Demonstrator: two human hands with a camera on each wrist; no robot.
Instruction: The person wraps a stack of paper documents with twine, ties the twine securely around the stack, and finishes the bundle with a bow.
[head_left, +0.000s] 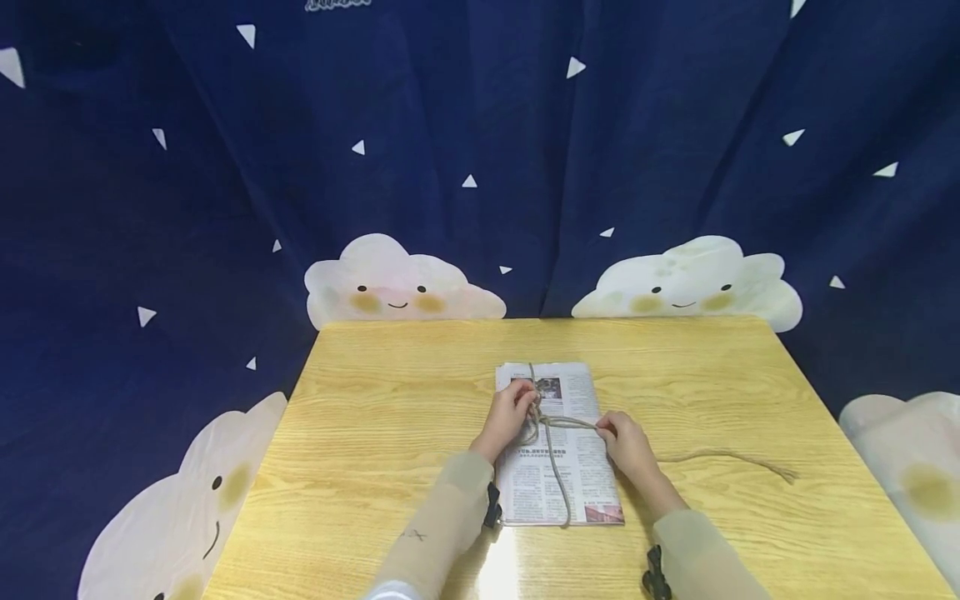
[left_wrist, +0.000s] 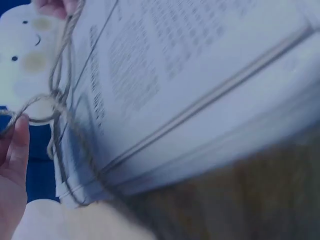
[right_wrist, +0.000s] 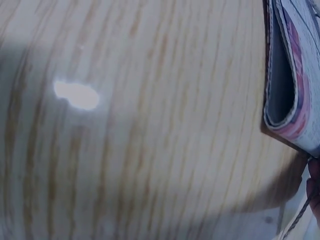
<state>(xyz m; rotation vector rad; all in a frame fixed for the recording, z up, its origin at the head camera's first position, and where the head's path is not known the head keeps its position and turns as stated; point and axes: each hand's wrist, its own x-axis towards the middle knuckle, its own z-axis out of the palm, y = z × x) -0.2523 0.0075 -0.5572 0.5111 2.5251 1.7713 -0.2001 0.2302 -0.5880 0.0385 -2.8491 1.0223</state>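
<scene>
Folded newspapers point(head_left: 581, 479) lie stacked on the table, with twine point(head_left: 557, 471) running lengthwise over them. Near the upper middle of the stack the twine meets in a knot point(left_wrist: 57, 97) with loops around it. My left hand point(head_left: 508, 415) pinches a twine loop just left of this knot; its thumb point(left_wrist: 20, 140) shows against the strand in the left wrist view. At the stack's right edge my right hand point(head_left: 628, 443) pinches doubled twine stretched sideways from the knot. Only a sliver of the right fingers point(right_wrist: 314, 192) appears in the right wrist view, beside a hanging strand.
A loose twine end point(head_left: 720, 454) trails rightward over the wooden table point(head_left: 390, 392). A dark blue curtain point(head_left: 480, 108) with cloud shapes hangs behind and along both sides of the table. Dark straps point(head_left: 492, 506) sit on both wrists.
</scene>
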